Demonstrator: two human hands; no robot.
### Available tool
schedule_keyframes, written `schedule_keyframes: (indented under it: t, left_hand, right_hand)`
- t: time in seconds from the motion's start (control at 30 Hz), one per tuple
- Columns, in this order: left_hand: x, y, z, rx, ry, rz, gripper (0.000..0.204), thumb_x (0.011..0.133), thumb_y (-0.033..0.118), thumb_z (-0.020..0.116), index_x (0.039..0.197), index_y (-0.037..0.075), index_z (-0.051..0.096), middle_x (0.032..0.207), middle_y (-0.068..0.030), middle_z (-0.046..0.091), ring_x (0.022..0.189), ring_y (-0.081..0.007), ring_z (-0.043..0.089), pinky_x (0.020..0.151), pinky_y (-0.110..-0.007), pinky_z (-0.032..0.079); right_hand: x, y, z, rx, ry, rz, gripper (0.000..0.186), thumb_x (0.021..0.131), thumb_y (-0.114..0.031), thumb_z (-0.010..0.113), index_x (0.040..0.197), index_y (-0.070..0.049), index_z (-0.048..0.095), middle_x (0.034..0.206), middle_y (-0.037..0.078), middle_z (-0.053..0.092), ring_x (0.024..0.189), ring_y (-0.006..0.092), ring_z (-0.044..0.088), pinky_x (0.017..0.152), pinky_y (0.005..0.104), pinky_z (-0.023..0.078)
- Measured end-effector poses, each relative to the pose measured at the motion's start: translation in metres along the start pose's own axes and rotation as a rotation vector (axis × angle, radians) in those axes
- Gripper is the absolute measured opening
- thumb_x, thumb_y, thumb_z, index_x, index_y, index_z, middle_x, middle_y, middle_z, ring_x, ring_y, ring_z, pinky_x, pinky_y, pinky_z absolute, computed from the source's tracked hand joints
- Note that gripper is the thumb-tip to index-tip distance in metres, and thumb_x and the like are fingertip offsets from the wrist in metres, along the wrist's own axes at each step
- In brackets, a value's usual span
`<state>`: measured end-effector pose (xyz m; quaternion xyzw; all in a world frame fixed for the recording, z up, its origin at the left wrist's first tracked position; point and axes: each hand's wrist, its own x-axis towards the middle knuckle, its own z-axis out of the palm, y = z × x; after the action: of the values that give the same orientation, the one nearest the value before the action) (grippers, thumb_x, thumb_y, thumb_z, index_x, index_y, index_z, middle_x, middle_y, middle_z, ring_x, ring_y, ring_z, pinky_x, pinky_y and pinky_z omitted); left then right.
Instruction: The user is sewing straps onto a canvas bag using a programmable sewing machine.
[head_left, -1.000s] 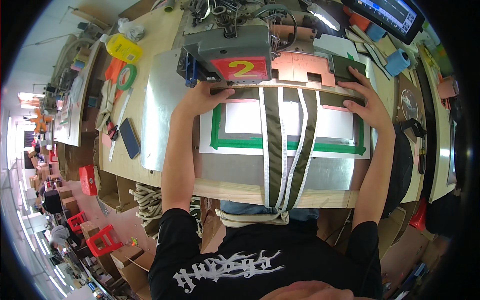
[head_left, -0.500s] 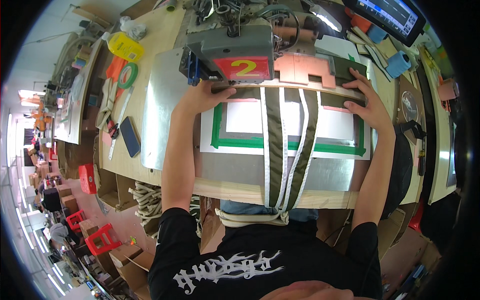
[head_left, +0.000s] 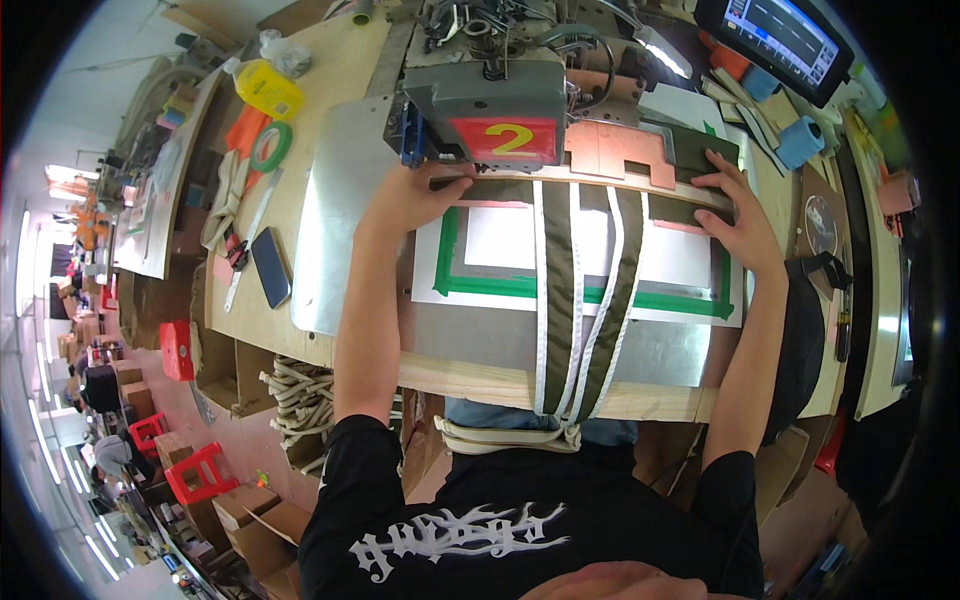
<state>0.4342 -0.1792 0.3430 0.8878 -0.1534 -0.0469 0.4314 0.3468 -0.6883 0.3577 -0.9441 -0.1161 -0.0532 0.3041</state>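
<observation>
A long olive fabric band edged with pale webbing (head_left: 500, 188) runs sideways below the sewing machine head (head_left: 490, 115). At its left end my left hand (head_left: 412, 200) is closed on it, thumb in front, with the other fingers partly hidden by the machine. My right hand (head_left: 742, 215) rests over the right end, fingers spread and fingertips pressing on it. Two olive straps with white edges (head_left: 558, 290) hang from the band toward me over the table edge. A copper-coloured notched plate (head_left: 622, 155) lies just behind the band.
Green tape (head_left: 580, 297) frames a white sheet on the metal plate (head_left: 450, 340). On the left lie a phone (head_left: 270, 268), a tape roll (head_left: 270, 146) and a yellow bottle (head_left: 268, 92). Blue thread spools (head_left: 800, 142) and a screen (head_left: 780, 40) stand at the back right.
The whole view has shifted slightly, so most things appear a little further right. Both hands stay at the ends of the band, and the straps hang much as before.
</observation>
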Motion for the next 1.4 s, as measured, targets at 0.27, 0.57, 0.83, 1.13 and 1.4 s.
schedule_keyframes:
  t: [0.27,0.57,0.83,1.13,1.4]
  left_hand:
    - [-0.026,0.038,0.027,-0.047,-0.408,0.462,0.023,0.093,0.011,0.083,0.116,0.011,0.085,0.126,-0.0099,0.077,0.120,-0.0278,0.072,0.098,-0.040,0.060]
    - [-0.116,0.084,0.083,0.102,-0.436,0.639,0.040,0.096,0.021,0.085,0.135,0.021,0.076,0.166,-0.0068,0.059,0.161,-0.0312,0.048,0.134,-0.064,0.030]
    - [-0.117,0.082,0.062,0.188,-0.367,0.654,0.018,0.091,0.011,0.079,0.109,0.012,0.075,0.145,-0.0055,0.070,0.151,-0.0294,0.059,0.131,-0.060,0.036]
    - [-0.054,0.108,0.092,0.418,-0.122,0.554,0.034,0.094,0.027,0.080,0.115,0.005,0.066,0.100,-0.0131,0.064,0.096,-0.0352,0.069,0.085,-0.049,0.056]
    - [-0.032,0.096,0.120,0.278,-0.074,0.269,0.042,0.089,0.020,0.074,0.126,0.001,0.067,0.102,-0.0178,0.073,0.096,-0.0381,0.074,0.086,-0.049,0.059]
  right_hand:
    - [0.002,-0.079,0.016,0.096,0.034,-0.156,0.028,0.099,-0.010,0.078,0.126,-0.005,0.074,0.143,0.016,0.067,0.134,0.0362,0.067,0.113,0.0437,0.054]
    - [-0.040,-0.140,0.065,-0.069,-0.093,-0.178,0.051,0.094,-0.007,0.081,0.143,-0.009,0.069,0.155,0.016,0.062,0.152,0.0405,0.055,0.135,0.0598,0.035]
    - [-0.059,-0.163,0.098,-0.115,0.129,-0.056,0.051,0.094,-0.020,0.085,0.140,-0.003,0.070,0.156,0.023,0.060,0.141,0.0455,0.060,0.119,0.0510,0.049]
    - [0.002,-0.137,0.094,-0.218,0.148,-0.059,0.027,0.088,-0.017,0.084,0.104,-0.003,0.067,0.105,0.016,0.064,0.102,0.0358,0.067,0.089,0.0464,0.057]
    - [0.008,-0.129,0.107,-0.064,0.234,0.015,0.017,0.086,-0.012,0.082,0.092,-0.005,0.067,0.092,0.012,0.066,0.080,0.0334,0.070,0.070,0.0471,0.058]
